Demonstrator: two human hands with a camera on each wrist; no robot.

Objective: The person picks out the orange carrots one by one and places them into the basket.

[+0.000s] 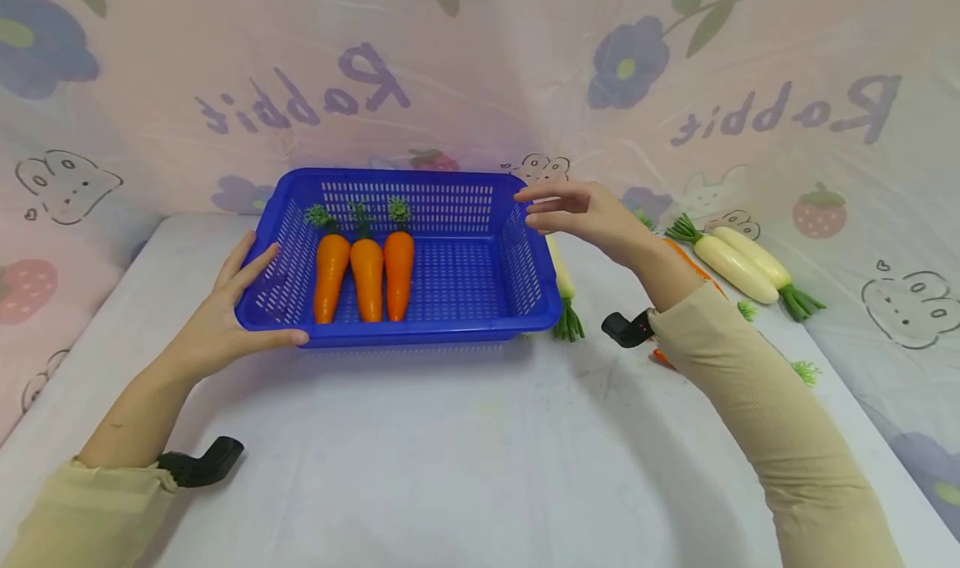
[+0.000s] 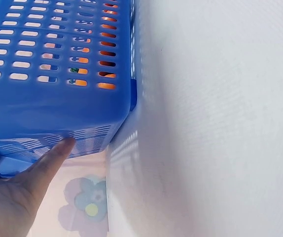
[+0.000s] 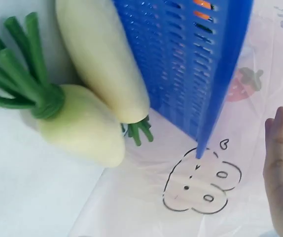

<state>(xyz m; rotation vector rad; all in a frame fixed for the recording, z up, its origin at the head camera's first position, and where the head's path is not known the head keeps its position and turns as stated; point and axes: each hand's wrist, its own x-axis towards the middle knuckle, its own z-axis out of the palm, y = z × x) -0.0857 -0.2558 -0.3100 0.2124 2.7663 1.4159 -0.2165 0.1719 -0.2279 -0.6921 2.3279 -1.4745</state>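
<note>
Beige sleeves (image 1: 780,434) lie nearest; beyond, the blue basket (image 1: 408,332) stretches crosswise, left grip (image 1: 217,318) spread against its left end, right grip (image 1: 592,218), fingers loosely apart, just beside its right.

Head view downward; wrist views close, sharing basket (image 1: 420,331).

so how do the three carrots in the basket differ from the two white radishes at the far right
The carrots are orange; the radishes are white. The carrots have frilly tops, the radishes straighter green stalks. The carrots' tops all point away from the person, while the radishes' point opposite ways. Both groups have green tops and lie side by side.
</note>
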